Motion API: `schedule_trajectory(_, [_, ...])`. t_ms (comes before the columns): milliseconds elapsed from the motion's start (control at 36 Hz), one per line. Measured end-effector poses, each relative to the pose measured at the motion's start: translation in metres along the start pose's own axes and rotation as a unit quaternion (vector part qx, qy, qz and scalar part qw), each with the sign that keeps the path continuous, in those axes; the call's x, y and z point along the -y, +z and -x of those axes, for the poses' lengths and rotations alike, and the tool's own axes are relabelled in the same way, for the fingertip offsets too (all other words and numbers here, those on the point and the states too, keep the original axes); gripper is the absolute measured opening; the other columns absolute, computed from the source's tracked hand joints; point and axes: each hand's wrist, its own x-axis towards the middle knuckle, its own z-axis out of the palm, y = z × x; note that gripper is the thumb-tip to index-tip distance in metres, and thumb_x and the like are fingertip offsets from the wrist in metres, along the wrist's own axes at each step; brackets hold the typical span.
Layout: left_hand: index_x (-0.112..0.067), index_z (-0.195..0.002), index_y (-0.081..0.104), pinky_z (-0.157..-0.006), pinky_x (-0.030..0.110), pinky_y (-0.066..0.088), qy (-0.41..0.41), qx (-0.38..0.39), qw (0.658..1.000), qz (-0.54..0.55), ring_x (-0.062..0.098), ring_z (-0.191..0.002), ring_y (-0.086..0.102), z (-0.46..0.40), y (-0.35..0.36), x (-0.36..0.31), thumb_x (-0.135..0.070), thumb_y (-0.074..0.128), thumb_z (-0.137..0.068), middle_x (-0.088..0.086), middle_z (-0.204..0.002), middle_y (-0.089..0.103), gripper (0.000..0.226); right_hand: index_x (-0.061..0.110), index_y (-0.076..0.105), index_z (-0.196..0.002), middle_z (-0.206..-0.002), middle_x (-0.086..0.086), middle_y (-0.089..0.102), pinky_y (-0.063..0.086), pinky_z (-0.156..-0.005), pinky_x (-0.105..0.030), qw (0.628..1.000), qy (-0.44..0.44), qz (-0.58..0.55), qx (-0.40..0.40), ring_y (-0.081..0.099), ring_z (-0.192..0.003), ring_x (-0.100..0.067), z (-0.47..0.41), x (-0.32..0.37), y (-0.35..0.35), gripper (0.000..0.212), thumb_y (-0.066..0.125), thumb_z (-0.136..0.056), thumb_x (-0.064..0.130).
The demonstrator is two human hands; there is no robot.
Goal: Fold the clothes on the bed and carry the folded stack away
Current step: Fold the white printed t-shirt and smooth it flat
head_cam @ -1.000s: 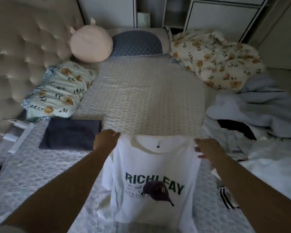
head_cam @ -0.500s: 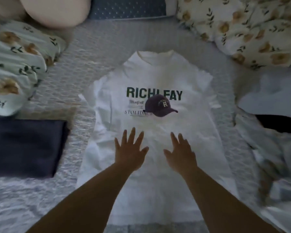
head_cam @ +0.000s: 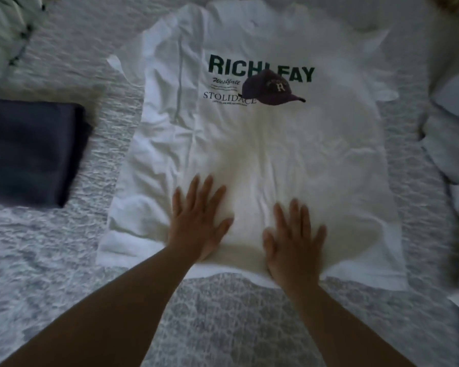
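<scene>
Our left hand (head_cam: 198,223) and right hand (head_cam: 293,241) flat, fingers spread, pressing lower part of white T-shirt (head_cam: 276,144), spread print-up at frame centre on bed (head_cam: 51,260). Folded dark garment (head_cam: 29,149) at left. Pale clothes (head_cam: 451,160) bunched at right edge.

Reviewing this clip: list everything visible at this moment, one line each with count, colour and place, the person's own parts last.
T-shirt: one, white with green lettering and a dark cap print, spread flat face up in the middle of the bed.
Folded garment: one, dark navy, on the bed left of the T-shirt, apart from it.
Floral bedding: one piece, pale with leaf print, top left corner, blurred.
Loose clothes: a pile, pale grey-white, along the right edge; count unclear.
Bed cover: one, grey textured, under everything.
Left hand: flat, fingers spread, pressing the T-shirt near its hem.
Right hand: flat, fingers spread, pressing the T-shirt at its hem.
</scene>
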Motion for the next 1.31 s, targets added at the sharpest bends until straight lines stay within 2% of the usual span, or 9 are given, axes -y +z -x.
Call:
schedule_trajectory(111, [-0.025,-0.145,0.038,-0.111,0.057,0.024,0.040,-0.045,0.998,0.036,0.029,-0.144,0.021,0.066,0.010,0.011,-0.060,0.032,-0.089,0.006,-0.155,0.027,0.066,0.016,0.053,-0.135,-0.146,-0.017,0.041,0.033,-0.099,-0.063,1.000,-0.021,0.016,0.005,0.042,-0.132,-0.037,0.058,-0.012,0.003,0.057,0.035,-0.088,0.042])
schedule_trajectory(250, [-0.023,-0.138,0.049,-0.105,0.056,0.035,0.047,-0.047,0.996,0.056,0.030,-0.140,0.032,0.136,0.015,0.026,-0.056,0.037,-0.090,0.007,-0.151,0.036,0.060,0.016,0.050,-0.138,-0.148,-0.015,0.037,0.033,-0.102,-0.060,0.999,-0.001,0.011,0.045,0.036,-0.136,-0.035,0.097,-0.010,-0.004,0.054,0.038,-0.091,0.040])
schedule_trajectory(361, [-0.019,-0.136,0.052,-0.105,0.055,0.035,-0.084,-0.097,0.981,0.147,0.034,-0.133,0.039,0.159,0.007,0.044,-0.061,0.037,-0.087,0.014,-0.146,0.042,0.066,0.015,0.050,-0.138,-0.147,-0.015,0.039,0.021,-0.109,-0.060,0.999,0.022,0.013,0.048,0.034,-0.137,-0.035,0.101,-0.002,-0.009,0.054,0.064,-0.087,0.029])
schedule_trajectory(528, [-0.013,-0.141,0.038,-0.097,0.043,0.036,-0.389,-0.132,0.855,0.318,0.035,-0.120,0.043,0.125,-0.009,0.087,-0.038,0.071,-0.081,0.017,-0.136,0.042,0.073,0.009,0.067,-0.115,-0.115,-0.014,0.064,0.041,-0.098,-0.053,0.991,-0.134,0.000,-0.009,0.059,-0.110,-0.035,0.090,0.035,-0.010,0.054,0.079,-0.062,0.015])
schedule_trajectory(694, [-0.011,-0.098,0.066,-0.068,0.032,0.046,-0.390,-0.076,0.791,0.466,0.032,-0.085,0.064,0.104,-0.025,0.110,-0.034,0.072,-0.081,0.010,-0.083,0.066,0.030,0.010,0.063,-0.121,-0.121,-0.010,0.062,0.047,-0.093,-0.041,0.979,-0.192,-0.068,0.019,0.059,-0.110,-0.029,0.081,0.095,0.001,0.058,0.074,-0.064,0.013])
schedule_trajectory(861, [-0.014,-0.095,0.064,-0.065,0.024,0.054,-0.346,-0.103,0.599,0.715,0.014,-0.081,0.069,0.127,-0.039,0.101,-0.021,0.068,-0.086,-0.003,-0.087,0.070,0.012,0.016,0.054,-0.128,-0.128,-0.008,0.056,0.037,-0.104,-0.048,0.973,-0.229,0.001,0.015,0.054,-0.117,-0.029,0.076,0.132,0.005,0.063,0.075,-0.070,0.027])
schedule_trajectory(917, [-0.017,-0.093,0.062,-0.063,0.024,0.056,-0.325,-0.094,0.571,0.748,0.015,-0.081,0.072,0.131,-0.044,0.094,-0.016,0.062,-0.090,0.001,-0.089,0.071,0.003,0.016,0.055,-0.128,-0.125,-0.006,0.057,0.039,-0.102,-0.048,0.974,-0.224,0.014,-0.007,0.056,-0.113,-0.028,0.073,0.143,0.007,0.067,0.078,-0.066,0.030])
schedule_trajectory(1139, [-0.017,-0.096,0.056,-0.065,0.029,0.057,-0.323,-0.186,0.712,0.595,0.015,-0.079,0.066,0.119,-0.051,0.106,-0.018,0.056,-0.093,0.000,-0.085,0.063,0.003,0.002,0.067,-0.072,-0.064,-0.014,0.060,0.045,-0.044,-0.029,0.970,-0.180,0.042,-0.156,0.059,-0.054,-0.030,0.034,0.128,-0.007,0.022,0.061,-0.053,-0.007])
schedule_trajectory(1306, [-0.016,-0.091,0.055,-0.055,0.025,0.052,-0.349,-0.165,0.799,0.461,0.015,-0.060,0.064,0.121,-0.035,0.125,-0.022,0.055,-0.093,-0.001,-0.072,0.062,0.007,0.004,0.065,-0.100,-0.093,-0.016,0.063,0.048,-0.062,-0.035,0.997,-0.044,0.061,-0.013,0.062,-0.084,-0.034,0.036,0.057,-0.025,0.026,0.058,-0.078,-0.005])
